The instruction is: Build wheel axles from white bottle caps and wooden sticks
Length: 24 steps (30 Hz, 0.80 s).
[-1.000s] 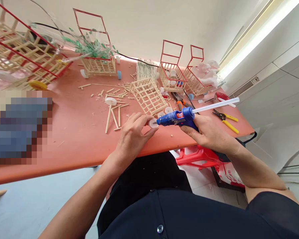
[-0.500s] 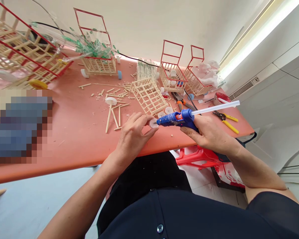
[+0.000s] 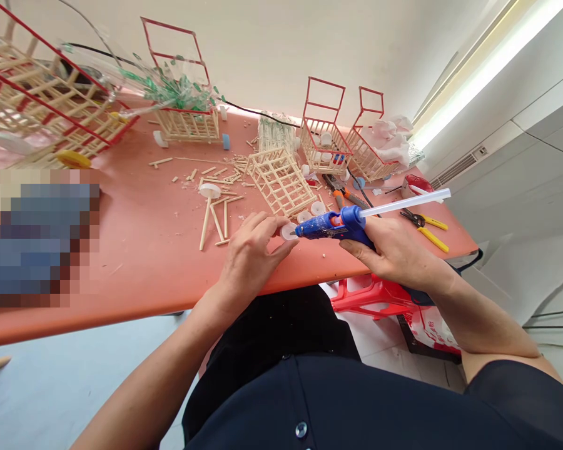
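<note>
Left fingers point(image 3: 285, 252) pinching white cap point(image 3: 288, 232), right fingers around blue glue gun point(image 3: 331, 225), stick basket point(image 3: 281, 182) just beyond

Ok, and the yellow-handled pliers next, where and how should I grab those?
I'd grip the yellow handles of the pliers, coming down from above and from the table's right end. They lie flat, handles spread in a V towards that end, so close across both. The dark jaws point back towards the glue gun and right hand, the more crowded side.
</note>
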Motion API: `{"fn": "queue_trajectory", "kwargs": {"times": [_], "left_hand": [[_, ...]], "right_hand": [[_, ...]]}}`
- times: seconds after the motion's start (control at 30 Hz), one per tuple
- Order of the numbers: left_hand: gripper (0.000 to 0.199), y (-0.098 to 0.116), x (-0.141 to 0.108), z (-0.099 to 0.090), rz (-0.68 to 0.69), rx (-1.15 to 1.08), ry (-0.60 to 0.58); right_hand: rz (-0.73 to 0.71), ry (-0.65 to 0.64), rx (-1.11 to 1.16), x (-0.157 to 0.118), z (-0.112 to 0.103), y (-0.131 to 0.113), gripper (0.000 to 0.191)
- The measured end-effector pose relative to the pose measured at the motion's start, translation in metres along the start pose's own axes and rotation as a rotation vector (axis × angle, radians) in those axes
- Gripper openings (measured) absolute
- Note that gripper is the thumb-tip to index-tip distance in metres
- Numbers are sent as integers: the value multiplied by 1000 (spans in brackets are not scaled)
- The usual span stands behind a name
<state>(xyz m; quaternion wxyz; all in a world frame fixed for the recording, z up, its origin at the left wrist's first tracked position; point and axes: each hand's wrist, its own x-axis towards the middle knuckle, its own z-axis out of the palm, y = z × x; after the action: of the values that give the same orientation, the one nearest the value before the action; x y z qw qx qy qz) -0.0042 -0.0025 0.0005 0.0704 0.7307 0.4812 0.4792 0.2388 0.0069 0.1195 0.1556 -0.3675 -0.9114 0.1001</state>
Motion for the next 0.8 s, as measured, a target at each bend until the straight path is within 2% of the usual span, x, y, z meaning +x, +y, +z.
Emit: {"fn": "queue_trajectory", "kwargs": {"times": [0.27, 0.8], "left_hand": [[4, 2, 0, -2, 25, 13, 4], [5, 3, 0, -1, -44, -17, -14]], "right_hand": [[6, -12, 29, 2, 1, 0, 10], [24, 11, -6, -1, -2, -3, 10]]}}
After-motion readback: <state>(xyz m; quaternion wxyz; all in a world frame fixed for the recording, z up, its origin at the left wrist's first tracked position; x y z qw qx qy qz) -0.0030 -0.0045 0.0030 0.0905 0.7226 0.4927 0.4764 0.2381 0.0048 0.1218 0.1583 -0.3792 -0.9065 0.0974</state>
